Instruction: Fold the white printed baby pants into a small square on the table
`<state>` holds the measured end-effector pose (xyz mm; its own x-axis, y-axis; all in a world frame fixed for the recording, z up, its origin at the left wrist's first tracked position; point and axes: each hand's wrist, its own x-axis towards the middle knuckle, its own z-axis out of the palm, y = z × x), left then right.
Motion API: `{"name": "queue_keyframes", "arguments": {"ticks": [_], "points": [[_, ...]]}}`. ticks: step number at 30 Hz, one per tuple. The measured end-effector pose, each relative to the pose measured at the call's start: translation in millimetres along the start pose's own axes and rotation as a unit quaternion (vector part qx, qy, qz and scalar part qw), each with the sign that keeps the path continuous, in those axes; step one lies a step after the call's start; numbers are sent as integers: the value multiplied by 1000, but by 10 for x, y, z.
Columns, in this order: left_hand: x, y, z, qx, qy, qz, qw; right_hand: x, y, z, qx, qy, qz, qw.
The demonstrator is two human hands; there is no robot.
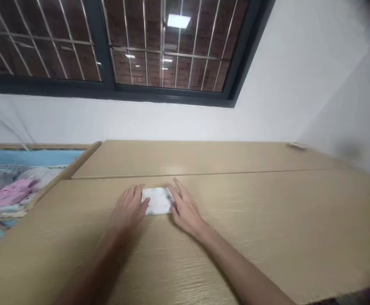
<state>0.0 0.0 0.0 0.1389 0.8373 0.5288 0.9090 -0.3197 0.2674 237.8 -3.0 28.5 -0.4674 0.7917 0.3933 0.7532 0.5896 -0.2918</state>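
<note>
A small folded white cloth [158, 200] with a faint print lies flat on the light wooden table [267, 220]. My left hand [128, 212] rests on the cloth's left edge, fingers stretched out flat. My right hand [185, 208] lies against its right edge, fingers spread and pointing away from me. Both hands press on or beside the cloth; neither one grips it.
A second wooden surface [187, 157] joins the table at the back, against a white wall under a barred window [115, 42]. At the left a wooden-framed bed [60, 173] holds pink and pale fabrics [11, 192]. A small pale object [296, 145] lies at the far right.
</note>
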Motion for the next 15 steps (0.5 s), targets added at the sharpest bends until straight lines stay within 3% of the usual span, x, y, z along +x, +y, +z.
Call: {"name": "queue_keyframes", "arguments": {"ticks": [3, 6, 10, 15], "points": [[-52, 235, 51, -29, -10, 90, 995, -37, -70, 31, -5, -48, -67, 997], [-149, 354, 154, -17, -50, 121, 991, -65, -101, 69, -13, -103, -76, 992], [-252, 323, 302, 20, -90, 98, 991, -68, -85, 105, -22, -139, -28, 990], [-244, 176, 361, 51, -91, 37, 994, -34, -44, 103, 0, -137, 26, 990]]}}
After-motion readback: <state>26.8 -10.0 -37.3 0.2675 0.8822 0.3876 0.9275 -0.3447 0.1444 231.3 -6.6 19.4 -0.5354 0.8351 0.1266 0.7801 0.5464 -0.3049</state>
